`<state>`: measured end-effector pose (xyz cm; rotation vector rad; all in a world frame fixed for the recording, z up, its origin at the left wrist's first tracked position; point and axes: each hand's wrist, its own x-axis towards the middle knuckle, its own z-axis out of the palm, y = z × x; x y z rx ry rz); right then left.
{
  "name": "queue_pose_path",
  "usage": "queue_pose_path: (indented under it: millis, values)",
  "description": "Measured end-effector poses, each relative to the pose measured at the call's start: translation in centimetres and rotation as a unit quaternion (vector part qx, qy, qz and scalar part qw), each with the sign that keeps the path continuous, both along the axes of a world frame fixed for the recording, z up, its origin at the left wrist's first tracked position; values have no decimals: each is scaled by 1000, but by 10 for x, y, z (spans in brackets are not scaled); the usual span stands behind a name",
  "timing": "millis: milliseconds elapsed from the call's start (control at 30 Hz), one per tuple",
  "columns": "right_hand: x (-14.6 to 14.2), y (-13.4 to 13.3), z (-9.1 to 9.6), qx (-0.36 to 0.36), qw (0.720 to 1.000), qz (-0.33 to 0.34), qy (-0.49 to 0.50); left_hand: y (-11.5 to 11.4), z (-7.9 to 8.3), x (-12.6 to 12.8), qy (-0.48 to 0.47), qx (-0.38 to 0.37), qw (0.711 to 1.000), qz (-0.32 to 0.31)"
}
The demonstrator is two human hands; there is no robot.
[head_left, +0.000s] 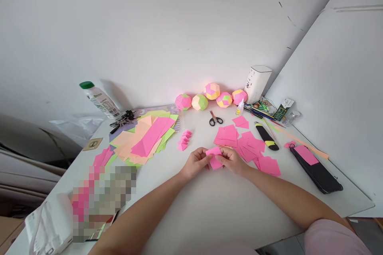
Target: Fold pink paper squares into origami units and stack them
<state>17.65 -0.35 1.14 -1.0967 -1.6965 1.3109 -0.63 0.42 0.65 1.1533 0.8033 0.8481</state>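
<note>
Both hands meet near the middle of the white table (209, 211) on a folded pink paper square (215, 162). The left hand (196, 163) pinches its left edge with curled fingers, and the right hand (232, 161) closes narrowly over its right side, so the paper sits between them, just above or on the tabletop; I cannot tell which. At 3 o'clock from the hands, touching the right wrist area, lies a spread of loose pink squares (249, 147). Beyond them at 2 o'clock rests a yellow-and-black utility knife (267, 136). Farther out at 3 o'clock is a black pencil case (318, 171) with a pink slip on it. At 12 o'clock lie scissors (216, 119), with a small glue bottle (239, 107) just right of them. Behind these, against the wall, stand 5 multicoloured paper balls (212, 91). At 11 o'clock, near the left hand, sits a small row of folded pink units (183, 140). At 10 o'clock lies a fanned stack of pink, orange and green sheets (146, 137), with a bunch of keys (124, 118) and a green-capped bottle (98, 100) behind it.
</note>
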Motion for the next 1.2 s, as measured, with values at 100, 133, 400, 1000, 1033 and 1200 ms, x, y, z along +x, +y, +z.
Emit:
queue_pose_path:
  millis: [100,133,400,1000,1033,1200]
  values:
    - [0,-1,3,-30,999,9,27,-2,-1,2,20,8,1000,-17]
    - [0,-2,3,-30,999,7,29,-2,-1,3,18,6,1000,-14]
    - [0,-7,1,93,995,7,41,6,-2,-1,-15,-47,999,22]
    - [-2,-3,3,58,998,-28,14,-5,13,-1,64,-16,997,-49]
    - [-2,-3,3,44,998,-31,20,-5,13,-1,56,-11,997,-45]
    - [-1,-3,3,1,999,-32,18,-7,10,-1,49,25,998,-36]
